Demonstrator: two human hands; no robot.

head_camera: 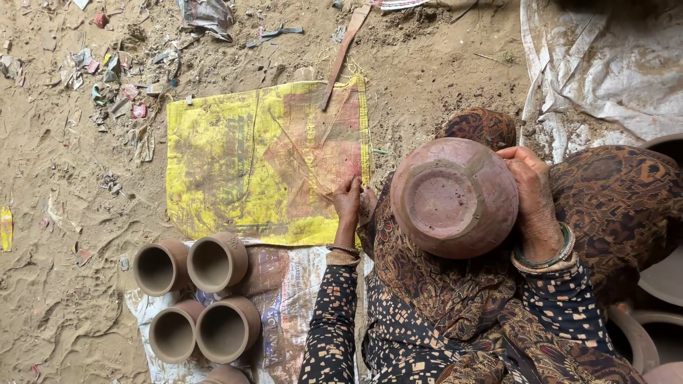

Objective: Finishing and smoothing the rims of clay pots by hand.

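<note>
The right hand [532,195] is curled against the side of a round clay pot [454,197], fingers wrapped over its rim and holding it tipped so that its flat, reddish-brown base faces the camera; the mouth of the pot is turned away and cannot be seen. The pot's surface is matte and dusty, with a raised ring around the base and a smooth swelling wall. Just left of the pot, the left hand [348,199] is closed in a pinch on the edge of a yellow woven sack [249,156], which lies flat on the sandy ground [64,213] with faded red patches, creases and frayed threads. What exactly the fingertips grip at that edge is too small to make out. Both wrists carry bangles, and the sleeves and lap are covered in brown patterned cloth [427,284] that hides the legs under the pot. Lower left of the pot, four small clay cups [193,295] of paler grey-brown clay stand mouth-up, touching in pairs, on a crumpled printed sheet [292,284]; a fifth is cut off by the bottom edge. Far left of the pot, scraps of litter [114,71] dot the sand. Above and right of the pot lies a wrinkled grey tarpaulin [605,64], and pale rounded vessels [662,284] at the right edge are only partly in view.
</note>
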